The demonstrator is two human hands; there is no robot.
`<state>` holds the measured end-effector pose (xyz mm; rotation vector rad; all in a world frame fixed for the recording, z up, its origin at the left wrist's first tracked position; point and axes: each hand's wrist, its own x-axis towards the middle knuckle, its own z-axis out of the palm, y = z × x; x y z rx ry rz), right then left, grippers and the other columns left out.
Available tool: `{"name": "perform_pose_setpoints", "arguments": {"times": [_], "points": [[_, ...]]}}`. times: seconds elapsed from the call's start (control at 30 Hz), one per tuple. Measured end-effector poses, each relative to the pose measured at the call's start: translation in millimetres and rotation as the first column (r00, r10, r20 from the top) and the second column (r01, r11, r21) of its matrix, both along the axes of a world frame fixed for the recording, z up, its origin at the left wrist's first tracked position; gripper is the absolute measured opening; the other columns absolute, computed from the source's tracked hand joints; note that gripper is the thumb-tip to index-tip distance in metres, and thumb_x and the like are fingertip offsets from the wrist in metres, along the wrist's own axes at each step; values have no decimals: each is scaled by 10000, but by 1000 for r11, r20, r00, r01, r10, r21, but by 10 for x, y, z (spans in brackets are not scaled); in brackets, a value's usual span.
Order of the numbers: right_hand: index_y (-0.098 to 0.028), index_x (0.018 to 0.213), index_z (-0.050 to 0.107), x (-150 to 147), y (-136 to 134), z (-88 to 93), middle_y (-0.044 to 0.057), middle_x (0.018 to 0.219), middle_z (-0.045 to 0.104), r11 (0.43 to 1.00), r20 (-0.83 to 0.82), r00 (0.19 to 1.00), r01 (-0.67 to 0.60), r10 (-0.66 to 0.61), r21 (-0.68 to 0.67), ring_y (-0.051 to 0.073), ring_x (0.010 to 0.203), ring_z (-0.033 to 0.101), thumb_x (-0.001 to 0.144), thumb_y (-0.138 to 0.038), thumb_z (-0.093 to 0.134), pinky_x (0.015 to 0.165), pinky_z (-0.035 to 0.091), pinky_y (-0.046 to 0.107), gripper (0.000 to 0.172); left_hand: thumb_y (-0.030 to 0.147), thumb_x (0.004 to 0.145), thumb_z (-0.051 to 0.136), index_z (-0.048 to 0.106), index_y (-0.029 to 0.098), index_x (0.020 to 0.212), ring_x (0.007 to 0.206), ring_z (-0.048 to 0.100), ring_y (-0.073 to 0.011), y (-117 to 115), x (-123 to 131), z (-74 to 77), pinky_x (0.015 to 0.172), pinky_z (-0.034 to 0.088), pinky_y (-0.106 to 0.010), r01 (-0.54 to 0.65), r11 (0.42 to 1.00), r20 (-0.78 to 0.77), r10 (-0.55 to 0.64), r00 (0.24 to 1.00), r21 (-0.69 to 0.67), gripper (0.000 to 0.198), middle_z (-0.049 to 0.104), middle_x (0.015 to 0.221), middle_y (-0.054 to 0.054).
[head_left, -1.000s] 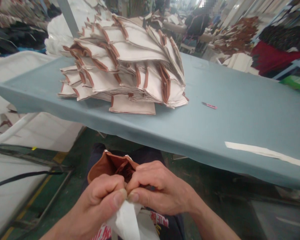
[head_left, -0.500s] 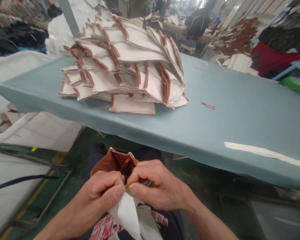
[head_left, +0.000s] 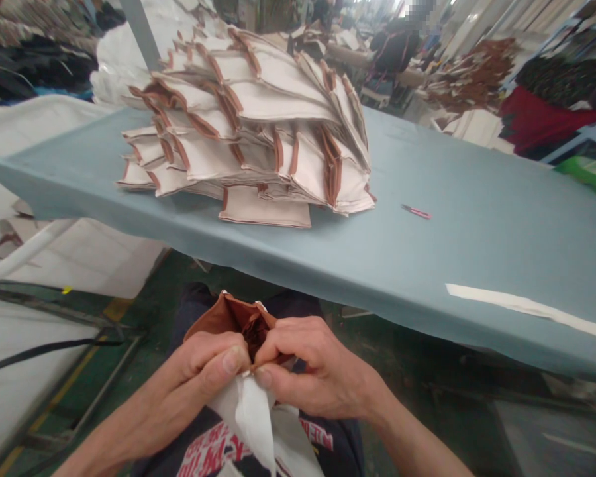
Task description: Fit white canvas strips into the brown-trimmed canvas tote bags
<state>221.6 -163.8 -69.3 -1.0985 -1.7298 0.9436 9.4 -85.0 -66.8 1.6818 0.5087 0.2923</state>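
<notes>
Over my lap, my left hand and my right hand both pinch a small fabric pouch, brown on its upper part with white cloth hanging below the thumbs. The fingers of each hand are closed on the fabric, thumbs nearly touching. A tall pile of finished cream pouches with brown trim lies on the blue-grey table ahead of me.
A small pink tool lies on the table right of the pile. A white strip runs along the table's near right edge. White sacks stand at the left. A person sits at a far bench among more fabric heaps.
My hands have risen slightly and shifted the pouch; the white cloth hangs lower between the thumbs. The view has tilted a little.
</notes>
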Motion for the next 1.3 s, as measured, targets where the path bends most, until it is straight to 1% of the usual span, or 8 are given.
{"name": "perform_pose_setpoints", "arguments": {"times": [0.3,0.47,0.67,0.83,0.93,1.03,1.13,1.3], "points": [[-193,785,675,26,-7,-91,-12,722,671,995,-26,1000,-13,10,-103,117,631,549,974,-289,658,623,427,227,213,451,1056,527,454,222,667,546,356,-108,-11,1,-75,490,275,-218,-29,1000,-27,30,999,8,457,368,622,77],[-177,831,692,44,-9,-85,-28,748,659,961,-68,997,-49,32,-273,101,633,563,955,-275,682,622,427,208,159,447,1058,537,472,216,666,545,355,-106,-35,-12,-125,486,264,-217,-39,999,-15,39,999,-8,460,373,618,77],[-179,796,696,12,-2,-102,-38,715,629,970,-83,997,-30,10,-241,93,608,537,901,-205,670,605,397,206,111,517,1057,551,470,213,660,556,363,-109,-21,-11,-168,503,277,-222,-63,998,-26,63,998,-26,506,398,620,70],[-184,775,675,-44,2,-131,-35,709,625,979,-111,994,-4,-19,-205,96,611,523,880,-190,646,603,394,207,110,697,1005,598,430,220,640,549,310,-102,-12,5,-213,480,245,-222,-73,980,-12,72,997,-187,625,358,621,72],[-181,792,685,-61,-2,-160,-35,708,617,963,-116,993,-7,-25,-268,99,611,517,888,-222,652,592,390,209,109,810,934,636,422,222,643,537,268,-92,-34,12,-278,462,218,-216,-93,935,-6,97,995,-341,689,349,613,79],[-178,780,679,-70,-7,-197,-50,676,566,938,-137,989,-5,-46,-345,89,585,464,878,-236,657,573,364,208,115,851,859,699,419,223,645,531,248,-83,-59,21,-332,461,206,-209,-131,882,-41,126,991,-454,720,341,603,86],[-178,763,664,-78,-6,-222,-59,658,534,927,-173,984,-17,-52,-374,80,570,418,872,-232,655,560,341,206,121,847,821,747,434,217,639,530,259,-81,-75,13,-375,462,205,-207,-167,852,-58,159,986,-497,726,358,599,83],[-185,755,632,-87,8,-249,-71,632,490,919,-207,977,-35,-51,-394,74,552,375,879,-234,650,540,312,205,135,829,819,766,509,207,667,528,305,-88,-95,-26,-447,459,221,-210,-204,836,-82,189,979,-510,691,414,603,66]]}}
